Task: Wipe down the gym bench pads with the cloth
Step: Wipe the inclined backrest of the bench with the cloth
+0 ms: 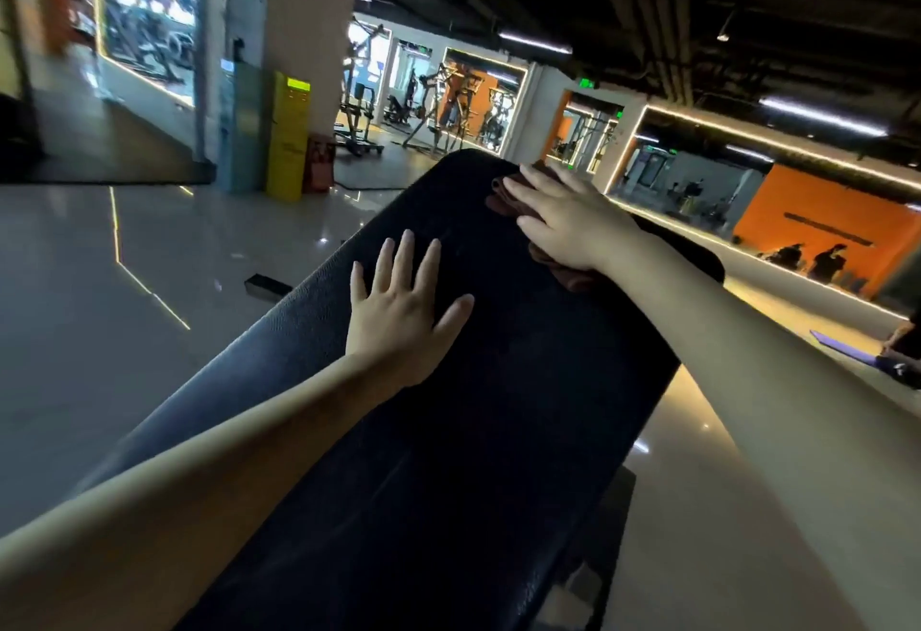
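Cloth [498,204], brown, limp and probably light, lies near the far end of the bench pad [498,431], best driven by a flat palm as the straight-fingered right hand [563,221] presses it; left hand [398,311] rests flat mid-pad, holding nothing

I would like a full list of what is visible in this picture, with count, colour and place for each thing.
bench pad: one, black, long, centre of view.
cloth: one, brown, near the pad's far end, under the right hand.
block: one, dark, on the floor left of the bench pad.
cabinet: one, yellow, beside the pillar.
gym machines: several, dark, far background.
mat: one, purple, floor at right.
left hand: one, flat on the bench pad, fingers spread.
right hand: one, presses on the cloth.
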`<state>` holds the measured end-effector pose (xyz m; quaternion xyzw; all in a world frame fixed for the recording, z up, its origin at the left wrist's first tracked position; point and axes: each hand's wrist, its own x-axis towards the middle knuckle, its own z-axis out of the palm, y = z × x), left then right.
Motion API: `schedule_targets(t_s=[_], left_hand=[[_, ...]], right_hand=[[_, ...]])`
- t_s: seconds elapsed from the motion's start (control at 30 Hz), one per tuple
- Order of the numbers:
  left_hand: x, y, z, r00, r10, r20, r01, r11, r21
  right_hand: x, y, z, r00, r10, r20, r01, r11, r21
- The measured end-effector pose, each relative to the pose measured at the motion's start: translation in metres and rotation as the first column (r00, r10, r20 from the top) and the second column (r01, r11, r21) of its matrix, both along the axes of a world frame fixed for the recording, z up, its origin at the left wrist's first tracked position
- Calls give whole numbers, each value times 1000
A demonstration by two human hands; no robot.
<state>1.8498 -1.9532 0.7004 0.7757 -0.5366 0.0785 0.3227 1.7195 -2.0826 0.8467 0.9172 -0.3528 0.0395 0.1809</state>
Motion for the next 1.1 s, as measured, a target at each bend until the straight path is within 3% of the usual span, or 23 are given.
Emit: schedule_targets(t_s=[0.33, 0.53, 0.7, 0.93, 1.1], left_hand=[[1, 1, -7, 999, 33, -15, -33, 998, -51], [2, 1, -7, 999, 35, -20, -35, 999, -41], [2, 1, -8, 999, 31, -41, -32, 999, -25], [-4, 10, -6, 989, 89, -114, -90, 996, -1], [-2, 18, -15, 990, 76, -119, -75, 997, 11]], right_hand=[[134, -32, -5, 999, 35, -17, -35, 999, -10], [93, -5, -10, 993, 113, -32, -111, 992, 68], [8, 19, -10, 998, 68, 19, -69, 995, 68], [-78, 64, -34, 970, -171, 174, 181, 983, -40], [-58, 102, -74, 834, -416, 362, 473, 878, -79]])
